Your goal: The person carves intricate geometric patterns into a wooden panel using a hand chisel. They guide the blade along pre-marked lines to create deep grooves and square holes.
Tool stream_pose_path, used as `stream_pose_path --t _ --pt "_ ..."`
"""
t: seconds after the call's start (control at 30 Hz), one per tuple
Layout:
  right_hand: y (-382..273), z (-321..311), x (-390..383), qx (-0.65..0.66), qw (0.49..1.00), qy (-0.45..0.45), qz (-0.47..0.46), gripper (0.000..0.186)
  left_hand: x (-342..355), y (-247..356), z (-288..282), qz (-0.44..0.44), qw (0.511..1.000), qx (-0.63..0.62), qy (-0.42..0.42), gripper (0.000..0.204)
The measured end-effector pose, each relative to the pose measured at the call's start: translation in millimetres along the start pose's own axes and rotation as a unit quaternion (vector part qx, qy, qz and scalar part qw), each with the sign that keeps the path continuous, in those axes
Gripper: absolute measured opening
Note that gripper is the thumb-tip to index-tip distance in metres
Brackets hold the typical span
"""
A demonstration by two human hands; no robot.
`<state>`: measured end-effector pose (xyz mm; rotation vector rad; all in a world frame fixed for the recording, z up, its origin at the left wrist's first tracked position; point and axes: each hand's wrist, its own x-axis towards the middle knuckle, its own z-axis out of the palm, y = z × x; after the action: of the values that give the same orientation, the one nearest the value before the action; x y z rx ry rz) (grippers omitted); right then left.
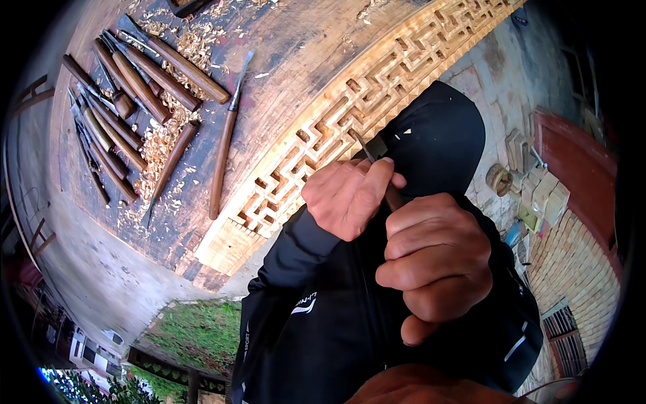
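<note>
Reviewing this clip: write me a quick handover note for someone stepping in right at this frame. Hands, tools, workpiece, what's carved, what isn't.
Left hand: closed around the shaft of the chisel, near the blade, guiding it.
Right hand: fisted around the chisel's handle end, which is mostly hidden.
Chisel tip sits on the carved fretwork panel, at its near edge.
Spare chisels with wooden handles lie in a row on the workbench, among wood shavings; one more lies apart, beside the panel.
Done: the geometric openwork pattern is cut along most of the visible strip.
Left: the end block at the lower left shows only fine ridges, with no openwork.
</note>
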<state>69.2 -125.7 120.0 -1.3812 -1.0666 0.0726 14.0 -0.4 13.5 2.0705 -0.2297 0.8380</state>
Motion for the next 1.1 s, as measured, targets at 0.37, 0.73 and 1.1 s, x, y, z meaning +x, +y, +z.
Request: stream_pose_path --t 0.37,0.73,1.1 --pt "17.6 -7.0 13.2 0.051 0.998 -0.029 0.001 0.053 2.3 -0.4 -1.2 -0.042 0.998 -0.037 0.002 0.036" --pt "21.5 1.7 12.0 0.007 1.000 0.004 0.023 0.056 0.4 -2.9 7.8 -0.048 0.997 -0.012 0.059 0.033" --pt "15.5 0.2 -1.8 0.099 0.991 -0.048 -0.076 0.056 -12.9 -2.1 -1.1 0.011 0.999 -0.006 0.031 0.032"
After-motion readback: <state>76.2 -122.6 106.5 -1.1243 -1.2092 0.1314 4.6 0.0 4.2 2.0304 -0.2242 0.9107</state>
